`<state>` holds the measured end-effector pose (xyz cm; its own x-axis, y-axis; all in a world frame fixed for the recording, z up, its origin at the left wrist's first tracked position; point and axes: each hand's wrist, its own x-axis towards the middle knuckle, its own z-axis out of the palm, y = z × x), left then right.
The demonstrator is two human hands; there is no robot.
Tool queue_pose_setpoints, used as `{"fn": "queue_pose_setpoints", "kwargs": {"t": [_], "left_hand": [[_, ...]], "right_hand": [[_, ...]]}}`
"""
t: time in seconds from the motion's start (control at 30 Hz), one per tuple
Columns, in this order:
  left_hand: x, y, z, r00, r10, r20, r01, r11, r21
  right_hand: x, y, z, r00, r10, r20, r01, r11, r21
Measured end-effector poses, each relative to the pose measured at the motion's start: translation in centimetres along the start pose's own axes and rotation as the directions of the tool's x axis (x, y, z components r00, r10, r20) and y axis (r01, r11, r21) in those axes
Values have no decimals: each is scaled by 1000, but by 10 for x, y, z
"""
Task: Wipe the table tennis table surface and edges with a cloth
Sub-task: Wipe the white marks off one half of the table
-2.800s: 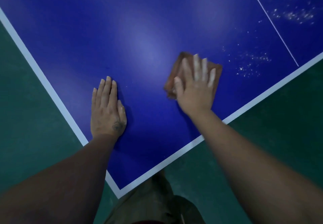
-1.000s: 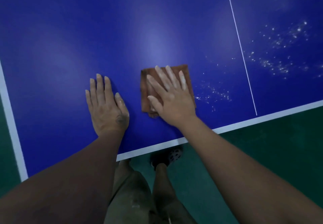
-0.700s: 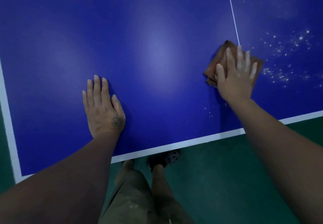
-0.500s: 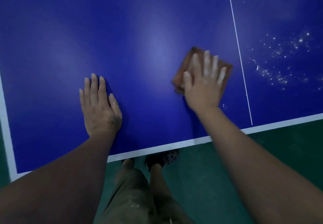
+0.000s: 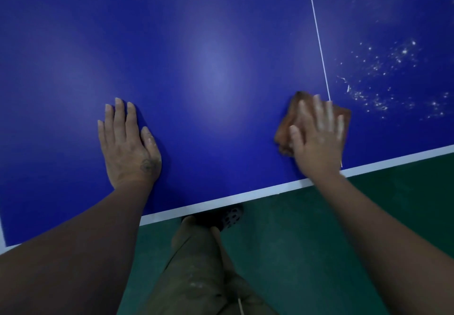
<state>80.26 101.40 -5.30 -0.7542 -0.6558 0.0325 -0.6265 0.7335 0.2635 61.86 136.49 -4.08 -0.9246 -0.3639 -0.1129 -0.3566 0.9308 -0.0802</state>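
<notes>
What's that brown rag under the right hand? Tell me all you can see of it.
The cloth is a reddish-brown rag, soft-looking, seemingly folded into a rough square, bunched at its left edge. It lies flat on the blue table near the white-striped front edge, across the thin white line. The right hand presses it with straight, spread fingers, hiding its middle. White specks lie just to its right.
</notes>
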Motion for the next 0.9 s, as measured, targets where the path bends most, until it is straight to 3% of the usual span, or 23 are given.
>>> {"fn": "queue_pose_setpoints", "kwargs": {"t": [0.13,0.2,0.4,0.57,0.63,0.73,0.8,0.9], "left_hand": [[-1,2,-2,1000,-3,-1,3,1000,-10],[-1,2,-2,1000,-2,6,2,1000,-7],[-2,0,0,1000,8,-7,-8,1000,-7],[-1,-3,3,1000,15,-12,-15,1000,5],[-1,-3,3,1000,13,-4,-13,1000,6],[0,-2,2,1000,8,18,-8,1000,2],[-1,-1,0,1000,8,29,-8,1000,6],[0,-1,-2,999,17,34,-17,1000,5]], "right_hand": [[15,-6,-10,962,270,44,-271,962,38],[11,-43,-10,949,311,45,-312,949,40],[-58,-158,16,1000,-23,2,22,999,42],[-74,-101,21,961,-277,10,276,960,44],[-63,-56,15,980,-199,28,199,980,3],[-39,0,1,994,98,47,-97,995,-22],[-23,18,-6,952,298,73,-300,954,16],[-11,1,-8,887,454,86,-460,885,70]]}}
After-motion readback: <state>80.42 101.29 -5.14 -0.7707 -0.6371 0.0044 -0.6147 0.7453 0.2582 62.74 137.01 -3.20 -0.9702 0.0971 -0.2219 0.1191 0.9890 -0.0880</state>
